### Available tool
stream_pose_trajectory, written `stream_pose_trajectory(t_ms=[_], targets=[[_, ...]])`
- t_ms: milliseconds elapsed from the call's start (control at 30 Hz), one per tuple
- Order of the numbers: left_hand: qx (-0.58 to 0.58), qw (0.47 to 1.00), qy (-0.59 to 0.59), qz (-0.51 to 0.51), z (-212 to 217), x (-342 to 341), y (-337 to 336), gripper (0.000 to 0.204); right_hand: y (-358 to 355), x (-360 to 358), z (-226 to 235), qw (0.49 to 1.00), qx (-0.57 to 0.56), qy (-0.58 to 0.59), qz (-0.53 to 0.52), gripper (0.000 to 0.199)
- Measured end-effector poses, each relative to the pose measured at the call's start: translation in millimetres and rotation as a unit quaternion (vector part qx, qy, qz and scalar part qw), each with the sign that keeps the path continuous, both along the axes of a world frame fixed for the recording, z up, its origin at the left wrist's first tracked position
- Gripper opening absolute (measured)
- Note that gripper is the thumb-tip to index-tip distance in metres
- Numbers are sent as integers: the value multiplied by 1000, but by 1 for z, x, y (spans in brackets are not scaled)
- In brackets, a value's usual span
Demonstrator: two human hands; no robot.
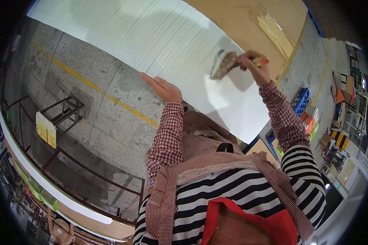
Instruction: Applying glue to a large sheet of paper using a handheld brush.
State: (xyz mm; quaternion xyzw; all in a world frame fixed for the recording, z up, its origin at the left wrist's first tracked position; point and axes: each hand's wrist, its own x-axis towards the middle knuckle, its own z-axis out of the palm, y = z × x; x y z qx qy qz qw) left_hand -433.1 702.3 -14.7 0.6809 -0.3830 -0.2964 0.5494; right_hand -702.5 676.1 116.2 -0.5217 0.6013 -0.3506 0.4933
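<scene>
Wide white sheets (151, 45) lie before me, fanned out in many narrow overlapping strips toward the far left, with a broader bare face at the near right. Closed around the handle of a broad flat brush (225, 65) is my right hand (253, 65); the bristles, whitish at the tip and somewhat blurred, are over the broad white face. I cannot tell whether they touch it. My left hand (163, 87) rests at the sheets' near edge, palm turned inward and fingers stretched out, holding nothing.
Brown board (241, 20) with a torn pale patch lies beyond the sheets. On the concrete floor at left stands a small stool (47, 128) near a metal frame (98, 169). A blue crate (301, 101) is at right. Another person (61, 230) is at lower left.
</scene>
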Motion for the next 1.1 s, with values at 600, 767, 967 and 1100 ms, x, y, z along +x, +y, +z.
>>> stream_pose_trajectory(t_ms=[600, 767, 967, 1100], targets=[[6, 1000, 15, 6, 5, -4, -2, 56, 36, -23, 7, 997, -18, -55, -58, 14], [8, 1000, 2, -8, 7, -4, -2, 56, 0, 1, 15, 990, -71, -101, -70, 13], [33, 999, -4, 6, 0, -1, 3, 57, 48, -25, 3, 994, 50, 9, -98, 12], [-11, 999, 29, 9, 2, -2, 4, 58, 1, 10, 34, 995, -19, -46, -82, 14]])
